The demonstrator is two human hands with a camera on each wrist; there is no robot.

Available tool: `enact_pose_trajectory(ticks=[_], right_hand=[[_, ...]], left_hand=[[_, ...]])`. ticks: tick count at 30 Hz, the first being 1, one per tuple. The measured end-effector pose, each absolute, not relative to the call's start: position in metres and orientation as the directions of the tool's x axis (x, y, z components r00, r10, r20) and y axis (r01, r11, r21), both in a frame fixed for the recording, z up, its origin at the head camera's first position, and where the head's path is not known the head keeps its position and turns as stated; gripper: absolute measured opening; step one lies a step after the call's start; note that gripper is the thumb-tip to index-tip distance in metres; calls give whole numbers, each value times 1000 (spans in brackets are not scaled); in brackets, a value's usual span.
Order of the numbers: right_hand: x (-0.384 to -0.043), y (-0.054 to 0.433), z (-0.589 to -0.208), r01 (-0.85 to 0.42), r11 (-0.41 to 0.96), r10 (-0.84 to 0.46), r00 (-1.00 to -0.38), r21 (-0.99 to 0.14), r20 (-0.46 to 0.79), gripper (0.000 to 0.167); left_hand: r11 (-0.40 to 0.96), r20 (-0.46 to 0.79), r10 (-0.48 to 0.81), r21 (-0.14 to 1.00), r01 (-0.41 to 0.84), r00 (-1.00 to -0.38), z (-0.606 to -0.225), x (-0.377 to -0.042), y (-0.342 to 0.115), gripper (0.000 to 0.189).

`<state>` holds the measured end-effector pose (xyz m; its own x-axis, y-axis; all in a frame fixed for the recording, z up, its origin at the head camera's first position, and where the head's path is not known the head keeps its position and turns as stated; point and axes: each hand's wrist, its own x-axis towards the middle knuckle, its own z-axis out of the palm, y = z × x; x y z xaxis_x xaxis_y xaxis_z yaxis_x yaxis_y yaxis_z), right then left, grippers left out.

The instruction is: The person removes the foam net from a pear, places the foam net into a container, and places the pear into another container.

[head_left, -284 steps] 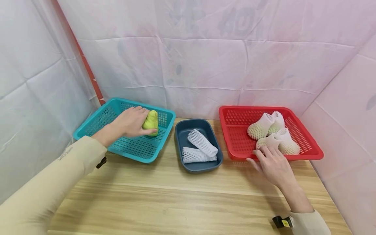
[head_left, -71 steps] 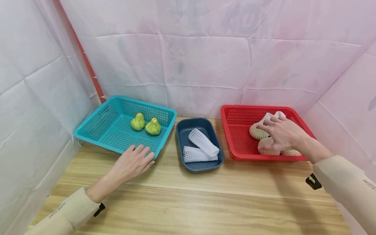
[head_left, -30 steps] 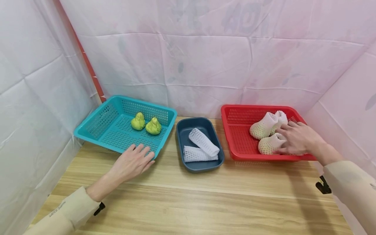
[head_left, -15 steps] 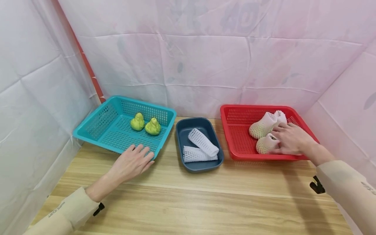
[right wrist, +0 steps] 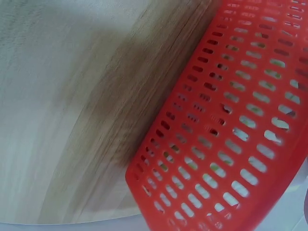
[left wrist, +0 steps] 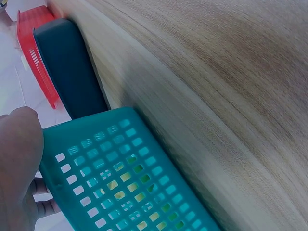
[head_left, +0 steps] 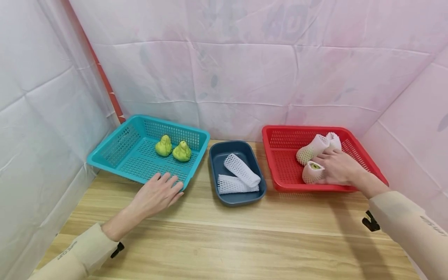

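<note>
My left hand [head_left: 159, 192] straddles the front rim of the teal basket [head_left: 140, 177]; in the left wrist view its thumb [left wrist: 21, 139] and fingers lie on either side of the wall. Two lumpy, pear-shaped yellow-green fruits, a left one [head_left: 163, 146] and a right one [head_left: 182, 151], sit inside. My right hand [head_left: 337, 167] is curled inside the red basket [head_left: 285, 182] at a fruit in a white foam net [head_left: 311, 175], whose green top shows in the net's opening. Its palm hides what lies underneath. Behind it sit two more netted fruits, a left one [head_left: 308, 152] and a right one [head_left: 333, 140].
Between the baskets stands a dark blue tray [head_left: 218, 147] holding two foam net sleeves, one upper [head_left: 241, 170] and one lower [head_left: 232, 184]. All three containers stand on a wooden table [head_left: 224, 237]. Cloth walls [head_left: 238, 77] rise close behind and at both sides.
The right hand has shifted left within the red basket over the last second, and the front netted fruit has tipped, its opening now facing me. Since much earlier, the left hand released a fruit.
</note>
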<state>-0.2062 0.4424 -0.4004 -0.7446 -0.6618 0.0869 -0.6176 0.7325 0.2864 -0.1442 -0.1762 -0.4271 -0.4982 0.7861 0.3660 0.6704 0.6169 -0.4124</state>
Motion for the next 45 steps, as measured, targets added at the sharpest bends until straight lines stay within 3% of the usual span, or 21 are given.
enact_pose_trajectory(ticks=[7, 14, 25, 35, 45], right_hand=[[-207, 436, -401, -624, 725, -661, -749, 291, 40, 64], [-207, 430, -397, -605, 736, -641, -767, 304, 26, 73], [-208, 413, -386, -576, 775, -617, -779, 260, 113, 76], [-208, 389, -368, -581, 772, -632, -744, 257, 218, 71], [-201, 360, -348, -538, 815, -579, -769, 216, 272, 80]], left_hand=[[616, 372, 786, -406, 675, -493, -428, -144, -176, 53], [617, 372, 785, -407, 674, -495, -429, -144, -176, 53], [625, 353, 780, -397, 672, -516, -427, -143, -177, 56], [621, 347, 784, -402, 673, -515, -428, -144, -177, 57], [618, 349, 786, -406, 674, -510, -427, -144, -177, 55]])
